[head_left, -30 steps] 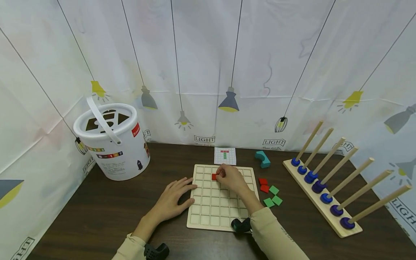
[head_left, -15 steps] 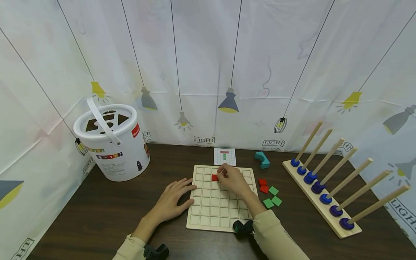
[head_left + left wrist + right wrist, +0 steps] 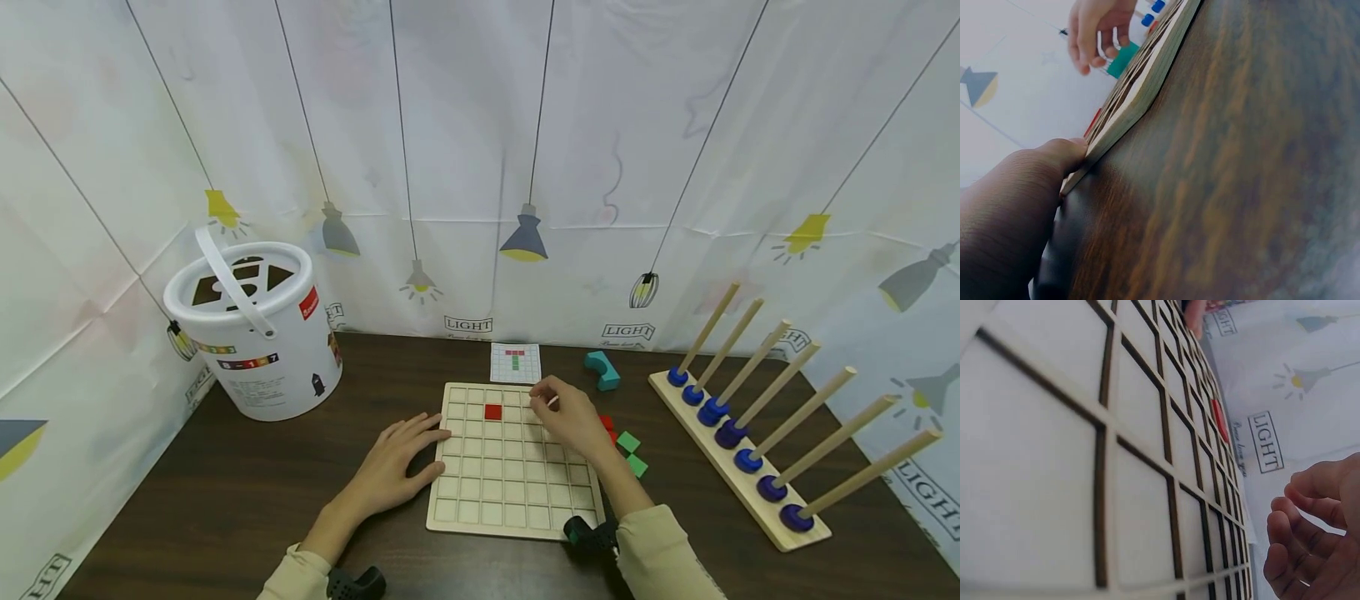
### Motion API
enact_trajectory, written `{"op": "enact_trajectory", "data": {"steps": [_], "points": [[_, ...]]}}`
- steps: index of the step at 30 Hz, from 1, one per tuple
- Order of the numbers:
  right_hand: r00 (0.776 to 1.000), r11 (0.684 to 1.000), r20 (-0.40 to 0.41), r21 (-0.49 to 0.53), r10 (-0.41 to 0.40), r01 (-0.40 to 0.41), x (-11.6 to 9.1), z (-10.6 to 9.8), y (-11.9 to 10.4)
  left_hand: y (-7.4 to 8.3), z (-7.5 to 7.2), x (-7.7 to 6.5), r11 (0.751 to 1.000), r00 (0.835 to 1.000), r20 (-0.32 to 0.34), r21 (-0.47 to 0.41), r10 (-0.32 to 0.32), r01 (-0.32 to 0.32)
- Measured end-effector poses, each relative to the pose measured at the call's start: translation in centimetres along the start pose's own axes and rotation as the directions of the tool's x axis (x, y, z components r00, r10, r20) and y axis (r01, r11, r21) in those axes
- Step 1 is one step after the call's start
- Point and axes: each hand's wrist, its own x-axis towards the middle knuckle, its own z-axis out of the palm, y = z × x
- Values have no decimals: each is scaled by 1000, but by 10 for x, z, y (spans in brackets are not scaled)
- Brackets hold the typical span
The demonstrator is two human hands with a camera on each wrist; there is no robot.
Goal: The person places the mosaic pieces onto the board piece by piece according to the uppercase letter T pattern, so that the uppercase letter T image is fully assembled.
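A pale wooden grid board (image 3: 502, 492) lies on the dark table, with one red square tile (image 3: 492, 412) in a cell of its second row from the back. My left hand (image 3: 401, 458) rests with spread fingers at the board's left edge, and in the left wrist view its thumb (image 3: 1060, 153) touches that edge. Above the board's back right part hovers my right hand (image 3: 573, 421), fingers loosely bent; the right wrist view shows nothing between them. To its right lie loose red tiles (image 3: 606, 422) and green tiles (image 3: 628, 442), partly hidden by the right hand and forearm.
Behind the board lies a small card (image 3: 515, 363) printed with a red and green T pattern. A teal arch block (image 3: 603, 370) is right of it. A white bucket (image 3: 258, 379) stands back left; a pegged wooden stand (image 3: 772, 515) with blue rings is at right.
My right hand has left the red tile on the board and moved right, toward the loose tiles. The left hand has stayed at the board's edge. The view has shifted slightly.
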Motion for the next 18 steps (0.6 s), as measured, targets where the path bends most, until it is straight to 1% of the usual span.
{"op": "enact_trajectory", "data": {"steps": [4, 7, 14, 18], "points": [[1000, 1000, -15, 8, -27, 27, -5, -11, 7, -1, 0, -1, 1000, 1000, 0, 5, 4, -4], [999, 999, -10, 12, -32, 32, -8, -18, 13, -2, 0, -1, 1000, 1000, 0, 10, 4, -4], [999, 1000, -13, 12, 29, -29, -14, -32, 25, -1, 0, -2, 1000, 1000, -9, 5, 10, -10], [999, 999, -21, -10, 31, -31, -21, -40, 35, 1, -1, -1, 1000, 1000, -4, -10, 12, -12]]}}
